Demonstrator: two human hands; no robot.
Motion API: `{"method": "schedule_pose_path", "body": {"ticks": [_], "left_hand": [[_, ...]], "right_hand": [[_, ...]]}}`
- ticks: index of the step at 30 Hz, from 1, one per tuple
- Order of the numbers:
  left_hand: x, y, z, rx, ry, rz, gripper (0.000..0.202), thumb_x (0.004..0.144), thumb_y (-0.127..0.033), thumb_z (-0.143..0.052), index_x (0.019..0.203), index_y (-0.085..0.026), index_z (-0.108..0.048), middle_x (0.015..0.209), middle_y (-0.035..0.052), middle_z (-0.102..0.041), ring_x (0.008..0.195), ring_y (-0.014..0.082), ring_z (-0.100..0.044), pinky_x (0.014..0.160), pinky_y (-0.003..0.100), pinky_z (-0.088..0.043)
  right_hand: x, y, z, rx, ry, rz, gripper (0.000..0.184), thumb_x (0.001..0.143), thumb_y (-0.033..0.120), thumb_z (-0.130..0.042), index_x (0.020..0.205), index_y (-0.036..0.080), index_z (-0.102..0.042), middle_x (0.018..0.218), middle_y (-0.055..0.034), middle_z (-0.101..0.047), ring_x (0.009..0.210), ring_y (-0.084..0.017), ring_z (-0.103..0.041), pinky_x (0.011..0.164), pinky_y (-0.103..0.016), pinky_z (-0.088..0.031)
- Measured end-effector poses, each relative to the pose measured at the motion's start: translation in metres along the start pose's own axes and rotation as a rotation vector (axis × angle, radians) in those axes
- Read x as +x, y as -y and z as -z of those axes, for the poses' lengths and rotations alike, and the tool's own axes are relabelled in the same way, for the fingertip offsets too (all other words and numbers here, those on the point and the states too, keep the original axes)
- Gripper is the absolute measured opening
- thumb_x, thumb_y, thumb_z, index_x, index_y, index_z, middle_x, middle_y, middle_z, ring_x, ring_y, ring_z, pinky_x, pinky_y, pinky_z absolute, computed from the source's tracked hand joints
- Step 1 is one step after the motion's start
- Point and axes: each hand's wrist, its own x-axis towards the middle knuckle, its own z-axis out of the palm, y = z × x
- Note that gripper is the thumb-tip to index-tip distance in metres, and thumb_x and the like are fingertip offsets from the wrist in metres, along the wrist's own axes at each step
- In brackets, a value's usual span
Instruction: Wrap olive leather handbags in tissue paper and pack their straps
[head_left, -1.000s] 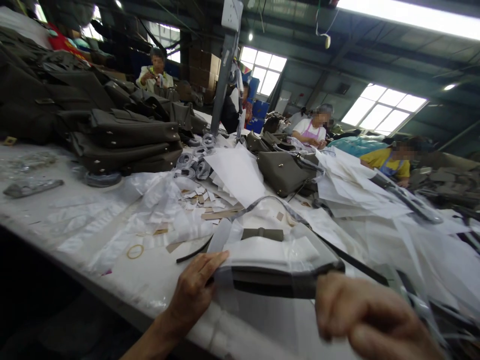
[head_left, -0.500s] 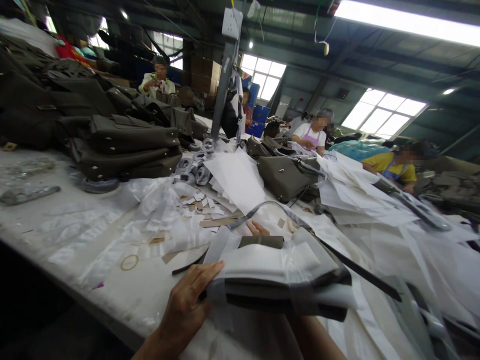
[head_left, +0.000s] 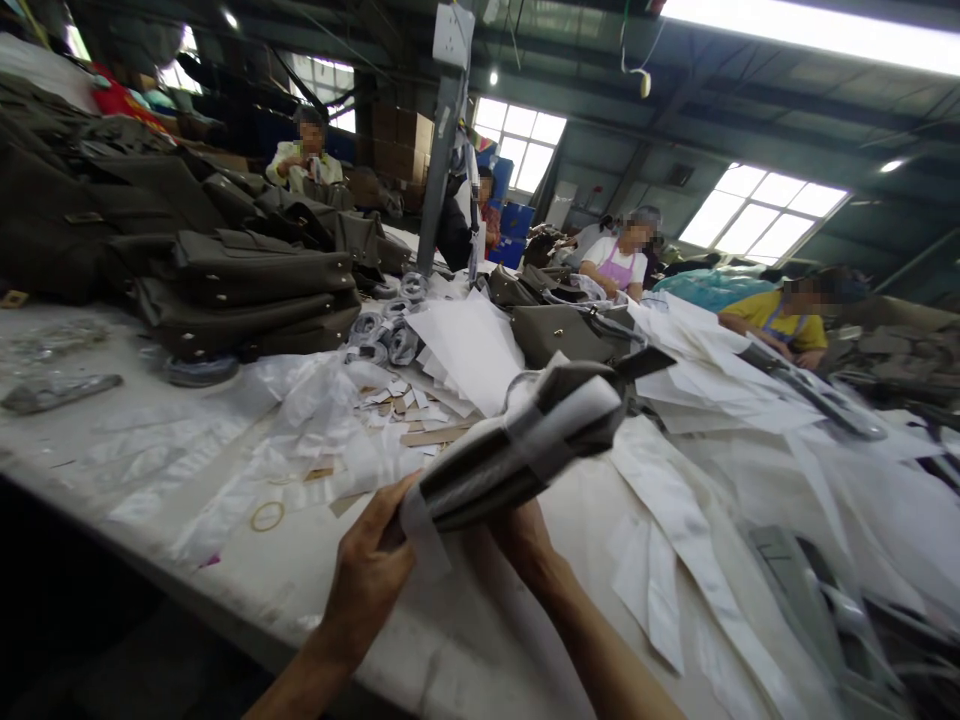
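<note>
Raised above the table and tilted up to the right is a dark olive handbag [head_left: 480,490], partly wrapped in white paper and translucent film. My left hand [head_left: 375,555] grips its near left end, thumb and fingers closed round the edge. Underneath, my right hand [head_left: 525,540] holds the bag from below, its fingertips hidden behind it. A dark strap end [head_left: 645,370] sticks out at the bag's far right end.
Finished-looking dark bags [head_left: 255,290] are stacked at the left. White paper sheets [head_left: 469,345], wrapped rolls [head_left: 394,335] and card scraps [head_left: 409,400] lie behind. A grey tool-like object [head_left: 802,590] is at the right. A post [head_left: 442,170] rises from the table; several people work beyond.
The bag has been lifted and turned, its right end swinging up and away. My right hand has shifted from behind the bag to beneath it. My left hand stays at the left end.
</note>
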Motion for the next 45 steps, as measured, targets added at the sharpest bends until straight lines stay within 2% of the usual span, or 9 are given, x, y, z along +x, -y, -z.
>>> {"method": "schedule_pose_path", "body": {"ticks": [5,14,19,28,32,35,38,41,45], "left_hand": [[0.011,-0.009,-0.015,0.019,0.032,-0.045,0.045,0.085,-0.017,-0.058,0.13,-0.023,-0.055,0.119,0.0042,-0.065,0.11,0.0207,-0.063,0.1,0.033,-0.051],[-0.015,-0.01,-0.047,0.195,0.372,-0.533,0.064,0.08,0.003,-0.045,0.139,-0.022,-0.045,0.12,0.0092,-0.062,0.11,0.0228,-0.058,0.095,0.04,-0.052],[-0.024,-0.012,-0.049,0.261,0.467,-0.611,0.056,0.084,0.0,-0.045,0.138,-0.018,-0.045,0.117,0.0105,-0.063,0.105,0.0232,-0.058,0.091,0.041,-0.053],[-0.026,-0.01,-0.041,0.268,0.573,-0.61,0.063,0.077,0.005,-0.047,0.135,-0.019,-0.048,0.138,0.0137,-0.052,0.128,0.025,-0.049,0.105,0.044,-0.048],[-0.026,-0.009,-0.041,0.219,0.587,-0.617,0.06,0.079,0.005,-0.044,0.135,-0.018,-0.045,0.143,0.0136,-0.05,0.141,0.0252,-0.037,0.109,0.047,-0.044],[-0.026,-0.009,-0.041,0.179,0.622,-0.594,0.061,0.08,0.004,-0.046,0.137,-0.017,-0.042,0.138,0.0127,-0.055,0.139,0.0239,-0.041,0.109,0.046,-0.044],[-0.027,-0.008,-0.041,0.155,0.601,-0.589,0.06,0.079,0.003,-0.046,0.136,-0.017,-0.042,0.135,0.0128,-0.057,0.134,0.0236,-0.046,0.109,0.047,-0.045],[-0.027,-0.008,-0.043,0.127,0.559,-0.605,0.062,0.077,0.005,-0.042,0.135,-0.016,-0.043,0.132,0.0128,-0.059,0.131,0.0224,-0.05,0.108,0.046,-0.046],[-0.029,-0.008,-0.044,0.115,0.52,-0.594,0.069,0.072,0.008,-0.039,0.137,-0.016,-0.04,0.132,0.0126,-0.057,0.13,0.021,-0.05,0.107,0.043,-0.047]], "right_hand": [[-0.039,0.006,-0.014,0.289,0.03,-0.199,0.029,0.086,0.038,-0.053,0.071,0.018,-0.067,0.056,-0.0029,-0.066,0.053,-0.018,-0.062,0.053,-0.027,-0.045],[-0.111,0.004,-0.022,0.912,-0.003,-0.613,0.038,0.062,0.05,-0.073,0.07,0.014,-0.065,0.056,-0.0064,-0.066,0.042,-0.014,-0.056,0.038,-0.023,-0.04],[-0.14,0.009,-0.022,1.094,0.05,-0.626,0.065,0.048,0.063,-0.083,0.082,0.012,-0.063,0.063,-0.0059,-0.068,0.046,-0.012,-0.06,0.036,-0.018,-0.041],[-0.162,0.027,-0.035,1.023,0.17,-0.593,0.059,0.056,0.064,-0.077,0.08,0.013,-0.061,0.064,-0.006,-0.068,0.046,-0.012,-0.06,0.036,-0.017,-0.041],[-0.171,0.035,-0.002,0.756,0.524,-0.482,0.034,0.071,0.048,-0.069,0.072,0.014,-0.064,0.059,-0.0038,-0.067,0.039,-0.01,-0.055,0.034,-0.017,-0.035],[-0.163,0.037,0.044,0.461,0.204,-0.246,0.028,0.08,0.043,-0.064,0.07,0.017,-0.068,0.061,-0.0034,-0.068,0.046,-0.013,-0.058,0.041,-0.021,-0.043],[-0.14,0.029,0.075,0.048,-0.239,0.171,0.017,0.084,0.037,-0.065,0.088,0.022,-0.074,0.087,-0.0071,-0.074,0.082,-0.023,-0.069,0.076,-0.035,-0.056],[-0.115,0.014,0.073,-0.26,-0.215,0.461,0.029,0.084,0.021,-0.065,0.112,0.025,-0.07,0.12,-0.0079,-0.069,0.12,-0.029,-0.059,0.107,-0.05,-0.043],[-0.098,-0.002,0.043,-0.296,-0.186,0.534,0.019,0.09,0.017,-0.059,0.103,0.023,-0.072,0.109,-0.0075,-0.074,0.11,-0.025,-0.065,0.11,-0.051,-0.041]]}}
